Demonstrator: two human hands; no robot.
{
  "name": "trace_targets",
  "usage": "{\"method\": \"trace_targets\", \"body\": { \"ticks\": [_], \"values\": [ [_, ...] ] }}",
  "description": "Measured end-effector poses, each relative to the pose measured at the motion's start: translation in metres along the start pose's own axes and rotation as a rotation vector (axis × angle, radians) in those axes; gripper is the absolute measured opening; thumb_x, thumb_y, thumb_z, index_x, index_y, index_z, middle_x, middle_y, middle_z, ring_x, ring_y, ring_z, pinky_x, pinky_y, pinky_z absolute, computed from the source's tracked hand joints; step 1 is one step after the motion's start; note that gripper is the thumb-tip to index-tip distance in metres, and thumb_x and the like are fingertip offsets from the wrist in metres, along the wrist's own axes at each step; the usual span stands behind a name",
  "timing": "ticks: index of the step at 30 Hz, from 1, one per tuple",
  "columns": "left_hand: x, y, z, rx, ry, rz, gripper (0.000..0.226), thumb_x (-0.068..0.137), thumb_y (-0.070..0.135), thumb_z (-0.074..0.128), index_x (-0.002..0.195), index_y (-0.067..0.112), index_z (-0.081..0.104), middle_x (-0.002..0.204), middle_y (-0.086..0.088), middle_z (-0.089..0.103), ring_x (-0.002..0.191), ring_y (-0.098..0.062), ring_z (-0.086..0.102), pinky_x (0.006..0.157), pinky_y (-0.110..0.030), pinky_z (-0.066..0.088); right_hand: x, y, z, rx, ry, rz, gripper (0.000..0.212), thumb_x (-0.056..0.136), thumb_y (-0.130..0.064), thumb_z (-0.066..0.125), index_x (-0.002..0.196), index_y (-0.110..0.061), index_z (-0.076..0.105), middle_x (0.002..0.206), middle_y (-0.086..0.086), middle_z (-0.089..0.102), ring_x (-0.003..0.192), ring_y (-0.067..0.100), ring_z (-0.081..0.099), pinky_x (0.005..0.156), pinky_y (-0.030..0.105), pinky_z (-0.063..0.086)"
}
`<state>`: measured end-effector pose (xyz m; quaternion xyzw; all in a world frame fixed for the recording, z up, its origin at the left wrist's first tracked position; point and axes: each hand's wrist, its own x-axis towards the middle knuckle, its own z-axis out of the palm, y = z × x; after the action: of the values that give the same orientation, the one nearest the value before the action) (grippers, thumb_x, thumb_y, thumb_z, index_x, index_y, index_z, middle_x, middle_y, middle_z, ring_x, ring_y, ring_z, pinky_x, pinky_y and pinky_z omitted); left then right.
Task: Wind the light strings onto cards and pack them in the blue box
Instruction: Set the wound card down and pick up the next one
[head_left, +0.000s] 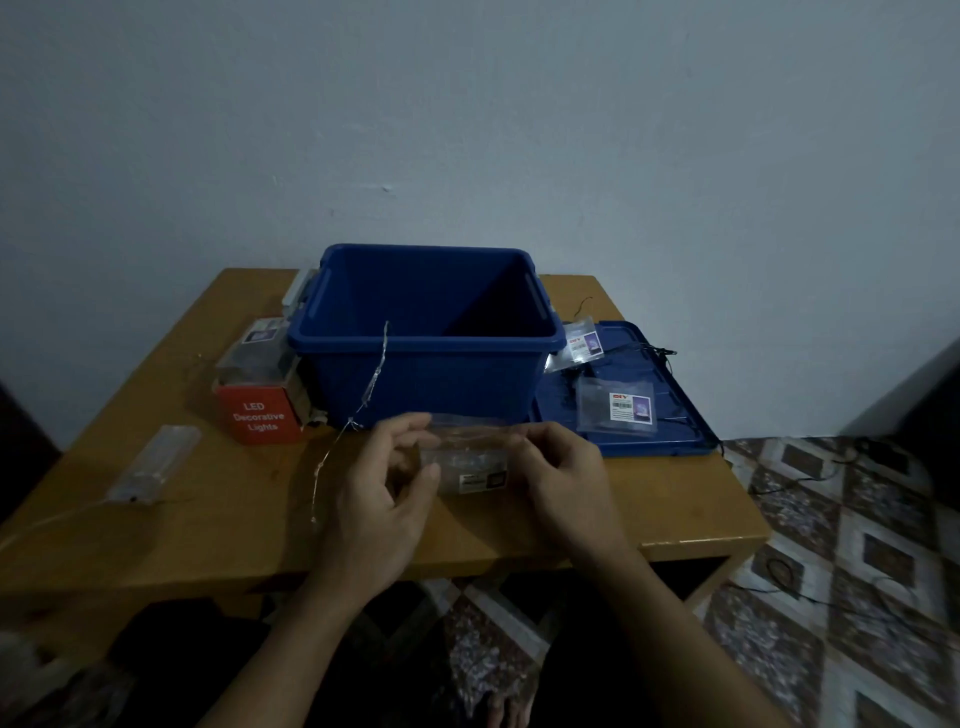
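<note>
Pinching a clear plastic packet (470, 457) between them, the two hands meet over the front of the wooden table (208, 519). The left hand (382, 499) has its fingers curled, with the thumb and fingertips closed on the packet's left edge. The right hand (563, 478) curls round the right edge. The packet is thin, crinkled film with a small printed label at its lower edge; what it contains is too dim to make out.

Just behind the hands stands the blue box (426, 374), a rectangular smooth plastic tub, open at the top. A fine wire light string (382, 358) hangs over its front rim, runs down the front wall and trails onto the table beside the left hand.

To the right of the box, its flat blue lid (675, 431) lies on the table, with one corner past the table's edge. Two more labelled film packets (615, 410) rest on the lid, with thin dark wire straggling round them.

To the left of the box is a red carton (257, 415) printed "LED Decorative Lights", with a clear plastic case on top. Nearer the left edge lies a long translucent case (156, 462), blurred. The light is low, and the patterned floor tiles (857, 545) at the right carry more dark wire, hard to follow.
</note>
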<state>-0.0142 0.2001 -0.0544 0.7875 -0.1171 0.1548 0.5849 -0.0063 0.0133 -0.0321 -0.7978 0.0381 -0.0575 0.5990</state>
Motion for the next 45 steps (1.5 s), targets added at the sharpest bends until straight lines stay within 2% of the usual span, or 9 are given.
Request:
{"method": "trace_targets", "body": {
  "ticks": [3,8,11,15,22,26,33,40,45],
  "values": [
    [0.003,-0.002,-0.003,-0.078,0.013,-0.106,0.043,0.091,0.013,0.067,0.130,0.025,0.054,0.111,0.012,0.068,0.085,-0.016,0.067,0.073,-0.028,0.056,0.001,-0.004,0.000,0.073,-0.043,0.026,0.012,0.099,-0.026,0.060,0.097,-0.020,0.070,0.080,-0.005,0.069,0.069,0.003,0.063,0.060,0.017,0.048],
    [0.006,0.004,-0.007,-0.241,0.016,-0.221,0.036,0.088,0.030,0.063,0.123,0.021,0.060,0.097,-0.005,0.072,0.064,-0.012,0.062,0.057,-0.023,0.049,0.000,-0.003,-0.001,0.205,-0.078,0.092,0.016,0.099,-0.022,0.061,0.100,-0.012,0.073,0.068,0.002,0.067,0.056,0.010,0.058,0.051,0.021,0.047],
    [0.007,0.001,-0.007,-0.211,-0.006,-0.227,0.031,0.094,0.025,0.061,0.124,0.019,0.062,0.080,-0.005,0.070,0.060,-0.010,0.061,0.055,-0.022,0.049,-0.001,-0.002,0.000,0.355,-0.130,0.088,0.017,0.101,-0.014,0.057,0.104,-0.007,0.073,0.060,0.008,0.064,0.046,0.012,0.055,0.045,0.021,0.044],
    [0.007,0.001,-0.008,-0.246,-0.011,-0.231,0.031,0.093,0.027,0.065,0.124,0.022,0.061,0.087,-0.008,0.072,0.064,-0.017,0.065,0.056,-0.023,0.051,-0.003,0.000,0.001,0.541,-0.171,0.054,0.014,0.099,-0.004,0.055,0.103,-0.005,0.068,0.063,0.015,0.063,0.051,0.020,0.059,0.050,0.027,0.052],
    [0.006,0.004,-0.009,-0.335,-0.004,-0.205,0.023,0.093,0.028,0.062,0.111,0.014,0.068,0.076,-0.011,0.070,0.063,-0.023,0.064,0.055,-0.026,0.050,-0.004,0.003,0.000,0.638,-0.205,0.093,0.017,0.100,-0.004,0.052,0.109,-0.003,0.067,0.076,0.018,0.069,0.068,0.028,0.067,0.063,0.035,0.059],
    [0.005,0.005,-0.005,-0.255,-0.009,-0.170,0.021,0.092,0.021,0.061,0.112,0.018,0.068,0.081,-0.002,0.071,0.062,-0.017,0.064,0.056,-0.024,0.052,-0.005,0.005,-0.003,0.620,-0.242,0.064,0.019,0.095,-0.004,0.061,0.113,-0.005,0.066,0.093,0.015,0.071,0.071,0.025,0.068,0.066,0.034,0.060],
    [0.006,0.005,-0.005,-0.212,0.009,-0.176,0.023,0.089,0.032,0.059,0.104,0.018,0.069,0.072,-0.008,0.068,0.060,-0.018,0.064,0.055,-0.025,0.051,-0.007,0.006,0.001,0.542,-0.188,-0.016,0.026,0.088,-0.021,0.066,0.109,-0.004,0.067,0.075,0.017,0.068,0.063,0.025,0.065,0.060,0.034,0.058],
    [0.008,0.004,-0.006,-0.223,-0.011,-0.235,0.011,0.093,0.013,0.065,0.102,0.016,0.069,0.075,-0.004,0.071,0.060,-0.018,0.063,0.054,-0.026,0.050,-0.004,0.008,0.005,0.448,-0.130,-0.014,0.014,0.097,-0.001,0.059,0.103,-0.010,0.068,0.073,0.011,0.069,0.057,0.023,0.064,0.054,0.034,0.055],
    [0.014,0.007,-0.005,-0.240,-0.050,-0.312,0.022,0.078,0.028,0.060,0.092,0.013,0.068,0.060,0.000,0.062,0.055,-0.016,0.058,0.048,-0.024,0.045,-0.003,0.003,0.010,0.362,-0.080,-0.009,0.012,0.095,-0.001,0.055,0.096,-0.008,0.065,0.057,0.009,0.060,0.046,0.021,0.055,0.046,0.031,0.047]
  ]
}}
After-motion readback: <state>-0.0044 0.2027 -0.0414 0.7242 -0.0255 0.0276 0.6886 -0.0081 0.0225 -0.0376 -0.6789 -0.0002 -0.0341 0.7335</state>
